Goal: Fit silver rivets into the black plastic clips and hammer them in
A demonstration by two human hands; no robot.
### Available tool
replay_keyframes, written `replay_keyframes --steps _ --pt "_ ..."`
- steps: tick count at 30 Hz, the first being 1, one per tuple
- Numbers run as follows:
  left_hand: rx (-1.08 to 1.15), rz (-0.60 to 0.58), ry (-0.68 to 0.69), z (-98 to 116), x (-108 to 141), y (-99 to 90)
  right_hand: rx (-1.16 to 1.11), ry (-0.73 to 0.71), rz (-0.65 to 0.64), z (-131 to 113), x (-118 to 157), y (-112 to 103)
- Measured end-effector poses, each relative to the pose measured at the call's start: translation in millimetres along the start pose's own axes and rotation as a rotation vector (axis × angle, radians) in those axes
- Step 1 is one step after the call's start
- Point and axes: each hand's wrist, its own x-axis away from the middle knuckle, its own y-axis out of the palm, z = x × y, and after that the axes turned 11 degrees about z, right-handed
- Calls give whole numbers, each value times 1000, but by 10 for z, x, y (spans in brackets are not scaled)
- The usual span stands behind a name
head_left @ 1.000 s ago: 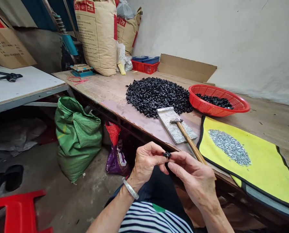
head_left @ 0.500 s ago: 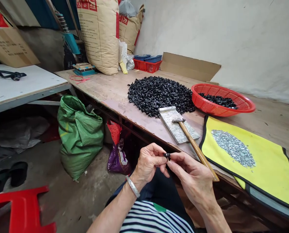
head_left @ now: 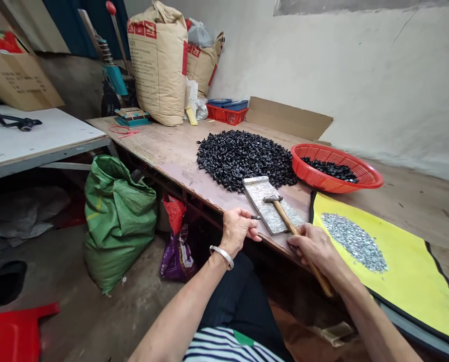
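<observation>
My left hand (head_left: 240,229) pinches a small black plastic part (head_left: 255,217) just off the near edge of a flat grey stone-like slab (head_left: 264,208). My right hand (head_left: 315,246) is closed round the wooden handle of a hammer (head_left: 284,216), whose metal head still rests on the slab. Behind the slab spreads a big pile of small black parts (head_left: 243,156). To its right a red plastic basket (head_left: 373,180) holds more of them. Small shiny metal pieces (head_left: 354,241) lie heaped on a yellow cloth (head_left: 409,274) with black edging, right of my right hand.
Large paper sacks (head_left: 158,75), a red tray (head_left: 228,116) and a cardboard strip (head_left: 288,118) stand at the back of the wooden table (head_left: 164,146). Left of it are a green sack (head_left: 118,221), a purple bag (head_left: 177,256) and a red stool (head_left: 16,332) on the floor.
My hands have parted. The right one has let go of the small black part and taken hold of the hammer handle; the left, still pinching the part, has moved up toward the slab.
</observation>
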Motion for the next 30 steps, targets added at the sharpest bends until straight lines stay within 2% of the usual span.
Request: replay_keyframes --steps 4,7,10,14,19,22,26,28,30 --pt "-63 22 -17 -28 -109 184 -303 151 -275 45 -42 -74" --pt "-102 62 -18 -57 -157 263 -421 264 -304 17 17 -139" --pt "-131 80 -18 -73 -185 295 -353 272 -191 -6 136 -167" --pt "-155 96 -16 -83 -205 314 -4 -20 110 10 342 -96" --pt "-154 99 -5 -87 -213 321 335 -261 187 -3 485 -33" --pt "-153 103 -13 -83 -215 317 374 -377 297 -61 481 -127" --pt "-153 100 -22 -75 -215 314 353 -404 583 -129 513 -193" --pt "-154 99 -23 -67 -212 316 429 -391 597 -125 548 -149" --pt "-156 100 -27 -55 -206 321 524 -413 472 -104 566 -109"
